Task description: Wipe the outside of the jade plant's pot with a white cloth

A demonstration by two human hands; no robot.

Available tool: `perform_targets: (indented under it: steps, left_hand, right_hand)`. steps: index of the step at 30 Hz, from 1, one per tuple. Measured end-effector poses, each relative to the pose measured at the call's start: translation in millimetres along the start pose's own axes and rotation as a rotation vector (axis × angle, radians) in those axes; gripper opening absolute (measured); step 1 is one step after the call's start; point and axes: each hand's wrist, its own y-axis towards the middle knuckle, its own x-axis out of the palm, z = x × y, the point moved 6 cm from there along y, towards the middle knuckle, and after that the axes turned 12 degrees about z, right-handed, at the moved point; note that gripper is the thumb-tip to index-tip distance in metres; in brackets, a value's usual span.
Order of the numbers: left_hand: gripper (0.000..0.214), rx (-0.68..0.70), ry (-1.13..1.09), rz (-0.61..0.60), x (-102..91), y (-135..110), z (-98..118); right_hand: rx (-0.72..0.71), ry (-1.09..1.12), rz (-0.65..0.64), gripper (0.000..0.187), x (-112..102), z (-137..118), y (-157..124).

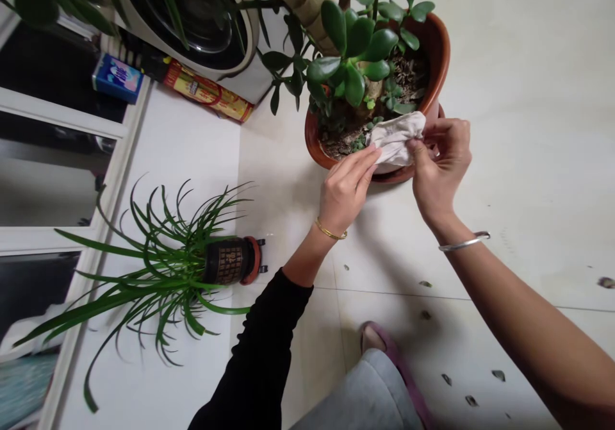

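Observation:
A crumpled white cloth [398, 136] is stretched between my two hands over the near rim of a reddish-brown plant pot [438, 58]. My left hand [346, 183], with a gold bangle at the wrist, pinches the cloth's left end. At its right end, my right hand [442, 164], wearing a silver bangle, grips the cloth between thumb and fingers. Thick green leaves of a succulent plant [358, 49] rise from the soil just beyond the cloth. Part of the pot's near wall is hidden behind the cloth and my hands.
A dark pot [225, 261] with a long-leaved plant sits on a wheeled stand [250, 260] at left. Beyond it are a front-loading washing machine [250, 23], a red-and-yellow package [206, 90] and a blue box [116, 77]. Several fallen leaves [498, 375] lie on the tiled floor.

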Motion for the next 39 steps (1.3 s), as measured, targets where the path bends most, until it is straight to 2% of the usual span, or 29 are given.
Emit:
perform_targets:
  steps: [4,8,14,18,22,26,29,32,35,37,39]
  left_hand:
    - [0.029,-0.032,-0.001,0.04,-2.7,-1,-5]
    - [0.025,-0.061,-0.06,0.07,1.1,0,-11]
    - [0.025,-0.074,-0.074,0.109,11.0,3,-9]
    - [0.031,-0.106,-0.013,0.069,29.9,8,-4]
    - [0.033,-0.147,-0.052,0.08,45.3,23,4]
    - [0.029,-0.107,-0.07,0.049,44.4,34,8]
    - [0.031,-0.037,-0.061,0.011,36.9,30,6]
    - [0.032,-0.041,-0.062,0.033,31.9,23,3]
    - [0.028,-0.087,-0.054,0.083,32.1,23,3]
    - [0.026,-0.107,-0.054,0.098,33.0,24,4]
    - [0.025,-0.114,-0.063,0.098,32.9,25,5]
  right_hand:
    - [-0.009,0.04,-0.003,0.013,1,-4,1]
    - [-0.005,-0.014,0.0,0.012,-2,-7,-3]
    - [0.022,0.003,-0.009,0.022,-5,-14,-6]
    - [0.012,-0.003,-0.007,0.021,-2,-7,11]
    - [-0.048,-0.052,-0.012,0.022,0,-3,34]
    - [-0.089,-0.089,-0.027,0.02,1,-7,56]
    - [-0.055,-0.049,-0.03,0.02,1,-8,63]
    - [0.004,0.001,0.006,0.022,1,-8,51]
    - [0.057,0.04,0.095,0.024,-1,-8,16]
    - [0.105,0.045,0.089,0.025,1,-5,-9]
    - [0.114,0.023,0.094,0.027,4,-1,-21]
